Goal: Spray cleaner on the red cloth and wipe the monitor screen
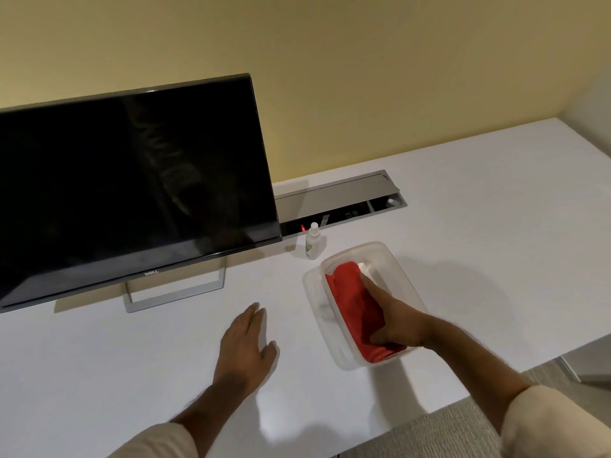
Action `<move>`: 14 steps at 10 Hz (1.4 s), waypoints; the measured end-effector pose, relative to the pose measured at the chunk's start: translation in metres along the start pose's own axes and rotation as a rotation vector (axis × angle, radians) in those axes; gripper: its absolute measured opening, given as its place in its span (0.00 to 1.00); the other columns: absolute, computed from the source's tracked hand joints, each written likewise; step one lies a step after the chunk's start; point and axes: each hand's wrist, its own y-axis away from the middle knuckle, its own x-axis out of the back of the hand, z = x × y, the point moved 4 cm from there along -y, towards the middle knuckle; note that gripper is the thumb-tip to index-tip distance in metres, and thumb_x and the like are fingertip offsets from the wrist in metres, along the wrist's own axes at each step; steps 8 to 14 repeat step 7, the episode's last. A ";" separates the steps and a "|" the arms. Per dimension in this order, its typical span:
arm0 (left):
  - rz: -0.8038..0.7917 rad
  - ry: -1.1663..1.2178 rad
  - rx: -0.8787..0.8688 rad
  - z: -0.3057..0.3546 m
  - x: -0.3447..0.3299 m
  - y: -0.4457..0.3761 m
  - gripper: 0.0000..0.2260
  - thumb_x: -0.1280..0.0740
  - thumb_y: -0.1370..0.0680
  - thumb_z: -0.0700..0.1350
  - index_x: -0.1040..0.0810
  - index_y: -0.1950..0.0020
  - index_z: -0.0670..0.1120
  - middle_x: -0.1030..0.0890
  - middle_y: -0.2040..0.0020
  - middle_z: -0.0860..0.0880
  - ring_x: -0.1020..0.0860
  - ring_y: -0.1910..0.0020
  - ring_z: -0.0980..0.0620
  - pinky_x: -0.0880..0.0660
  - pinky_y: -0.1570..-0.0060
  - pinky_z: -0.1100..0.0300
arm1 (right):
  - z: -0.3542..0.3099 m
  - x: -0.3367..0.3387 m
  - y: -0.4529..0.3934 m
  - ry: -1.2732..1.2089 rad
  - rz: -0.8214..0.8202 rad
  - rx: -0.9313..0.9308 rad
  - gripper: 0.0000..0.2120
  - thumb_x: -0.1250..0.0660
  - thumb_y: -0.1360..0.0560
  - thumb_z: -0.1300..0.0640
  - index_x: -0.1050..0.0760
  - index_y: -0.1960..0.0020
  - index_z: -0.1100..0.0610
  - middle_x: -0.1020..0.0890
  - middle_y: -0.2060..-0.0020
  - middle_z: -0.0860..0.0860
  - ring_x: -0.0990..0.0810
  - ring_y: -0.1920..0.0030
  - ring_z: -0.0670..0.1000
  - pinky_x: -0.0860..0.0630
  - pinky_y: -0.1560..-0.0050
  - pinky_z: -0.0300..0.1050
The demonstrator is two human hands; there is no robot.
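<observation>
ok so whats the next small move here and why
Probably close the right hand on the red cloth and lift it out of the clear container. That hand already lies on the cloth, which is still folded inside, while the spray bottle stands untouched by the monitor. The left hand is open and empty over the desk, free to fetch the bottle afterwards.

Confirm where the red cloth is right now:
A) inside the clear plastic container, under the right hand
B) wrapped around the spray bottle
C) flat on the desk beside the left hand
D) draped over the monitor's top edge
A: the red cloth lies inside the clear plastic container, with the right hand resting on it, while the left hand is open over the desk.
</observation>
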 end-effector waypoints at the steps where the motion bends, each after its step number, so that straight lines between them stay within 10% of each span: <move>1: 0.026 -0.085 -0.061 -0.006 -0.009 0.003 0.32 0.43 0.21 0.60 0.42 0.20 0.48 0.43 0.19 0.50 0.42 0.20 0.48 0.48 0.25 0.56 | 0.007 0.002 -0.001 0.045 0.005 0.054 0.65 0.20 0.37 0.51 0.70 0.24 0.38 0.49 0.28 0.37 0.41 0.30 0.47 0.32 0.32 0.46; 3: 0.034 -0.194 -0.058 -0.015 -0.025 0.009 0.35 0.59 0.20 0.65 0.53 0.18 0.48 0.55 0.18 0.50 0.55 0.19 0.50 0.54 0.21 0.52 | 0.013 0.003 -0.006 0.310 0.068 0.011 0.66 0.20 0.39 0.46 0.68 0.23 0.41 0.49 0.24 0.42 0.33 0.32 0.54 0.26 0.37 0.47; 6: 0.061 -0.178 0.023 -0.018 -0.025 0.008 0.38 0.50 0.21 0.65 0.53 0.18 0.44 0.55 0.18 0.47 0.57 0.19 0.49 0.53 0.21 0.53 | -0.002 -0.004 -0.013 0.775 0.168 -0.075 0.65 0.24 0.39 0.35 0.65 0.21 0.50 0.42 0.24 0.52 0.30 0.33 0.58 0.28 0.37 0.56; 14: 0.053 -0.159 0.032 -0.019 -0.028 0.009 0.38 0.51 0.21 0.66 0.55 0.18 0.44 0.56 0.18 0.47 0.57 0.19 0.49 0.53 0.21 0.52 | -0.028 0.030 -0.012 0.731 0.111 -0.087 0.60 0.25 0.41 0.32 0.57 0.21 0.47 0.34 0.27 0.52 0.29 0.34 0.57 0.32 0.35 0.55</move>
